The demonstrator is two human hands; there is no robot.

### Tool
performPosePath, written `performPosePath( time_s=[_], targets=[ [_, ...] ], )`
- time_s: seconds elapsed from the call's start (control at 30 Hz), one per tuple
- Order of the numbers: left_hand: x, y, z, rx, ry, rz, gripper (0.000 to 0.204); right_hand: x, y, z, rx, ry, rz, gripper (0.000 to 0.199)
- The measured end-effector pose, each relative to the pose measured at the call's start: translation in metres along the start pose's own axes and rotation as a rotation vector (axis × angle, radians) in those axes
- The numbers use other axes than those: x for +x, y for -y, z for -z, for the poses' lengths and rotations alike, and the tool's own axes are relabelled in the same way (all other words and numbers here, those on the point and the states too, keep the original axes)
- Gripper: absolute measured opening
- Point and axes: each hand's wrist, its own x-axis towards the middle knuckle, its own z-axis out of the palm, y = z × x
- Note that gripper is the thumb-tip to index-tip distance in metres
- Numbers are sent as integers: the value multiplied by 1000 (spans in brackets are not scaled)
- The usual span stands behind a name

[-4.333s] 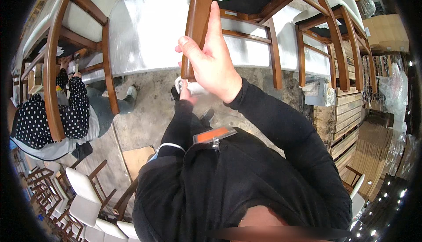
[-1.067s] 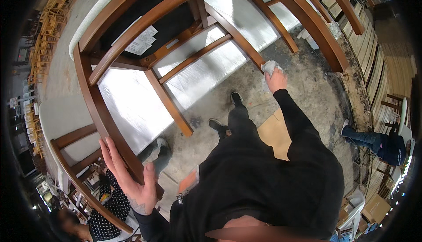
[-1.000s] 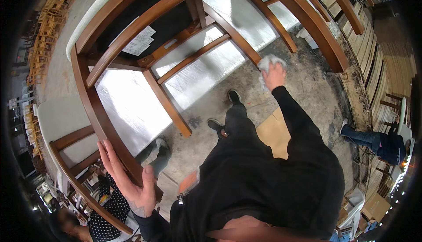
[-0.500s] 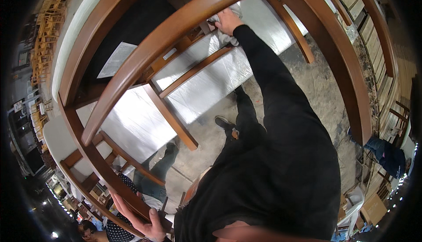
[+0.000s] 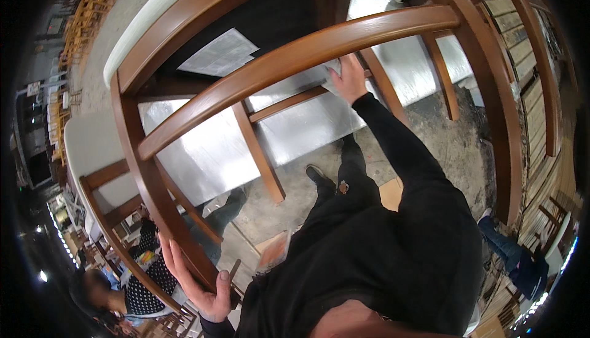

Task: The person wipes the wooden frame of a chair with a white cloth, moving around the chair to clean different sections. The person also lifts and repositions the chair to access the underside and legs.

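Two hands on one upturned chair

One large wooden chair [image 5: 295,55] fills most of the view, brown and glossy, turned so that its black seat underside faces the camera. One white paper sheet [image 5: 221,52] is stuck on this underside. I count at least two more chairs of the same kind: one at the left [image 5: 98,178] with a pale seat, and one at the right [image 5: 528,61], only partly seen. Many small chairs are stacked far at the left edge, too small to count.

One silver panel [image 5: 203,153] lies on the grey floor under the chair. One cardboard piece [image 5: 390,193] lies beside the person's leg.

One other person [image 5: 132,276] in a dotted top sits low at the left; part of another one in blue trousers [image 5: 510,252] shows at the right.

Left hand [image 5: 200,276] wraps around the chair's leg near the bottom edge, fingers curled about halfway, thumb on the front side. Right hand [image 5: 350,80] reaches far up and presses one pale cloth [image 5: 334,67] against a rung under the curved rail; fingers lie almost flat over it.
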Motion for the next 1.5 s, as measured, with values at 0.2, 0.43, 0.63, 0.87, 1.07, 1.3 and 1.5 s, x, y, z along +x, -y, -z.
performPosePath(
  time_s=[0.2, 0.43, 0.63, 0.87, 1.07, 1.3, 1.5],
  targets=[
    [0, 8, -2, -79, -21, -30, 92, 17, 91, -140, -362, -141, 16, 41],
    [1, 7, -3, -119, -16, -52, 91, -13, 117, -167, -197, 201, 203, 27],
    [3, 3, 0, -33, -21, -46, 89, -2, 206, -208, 25, 61, -193, 47],
    [4, 3, -3, -66, -43, -63, 90, 0, 180, -156, 308, 303, 96, 39],
    [2, 9, -3, -127, -38, -37, 89, -37, 165, -170, -53, 584, 444, 47],
    [2, 14, 1, -50, -10, -73, 90, -188, 207, -120, 97, 861, 901, 41],
    [3, 11, 1, -79, -16, -31, 88, -166, 207, -155, 19, 1063, 1006, 35]
  ],
)
